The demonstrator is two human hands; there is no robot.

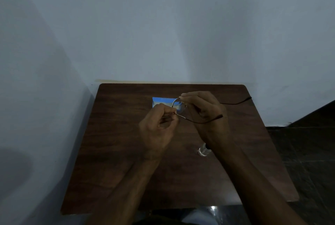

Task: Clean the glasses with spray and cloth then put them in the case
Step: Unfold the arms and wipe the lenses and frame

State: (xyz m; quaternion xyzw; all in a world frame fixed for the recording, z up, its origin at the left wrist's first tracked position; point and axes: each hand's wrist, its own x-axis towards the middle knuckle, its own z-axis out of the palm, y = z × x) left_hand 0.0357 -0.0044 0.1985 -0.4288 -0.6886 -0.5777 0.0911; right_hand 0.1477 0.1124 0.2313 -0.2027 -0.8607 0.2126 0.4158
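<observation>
Glasses: we count one pair of glasses (178, 106), held up in the air above the middle of the table, in front of the blue packet.
Look: we see a thin wire frame with a round rim and a clear lens; one dark temple arm runs out to the right across the right wrist.
Left hand: our left hand (159, 125) has its fingers curled, thumb and fingertips pinching the lower edge of the frame.
Right hand: our right hand (201, 108) pinches the top of the rim, the other fingers bent.
Blue packet: one flat blue packet (161, 102) on the table; we cannot tell whether it is cloth or case.
Bottle: one small clear bottle (204, 150), beside the right forearm.
Cable: one dark cable (235, 102) at the far right.
Table: one dark wooden table (112, 152), set against a pale wall.
</observation>
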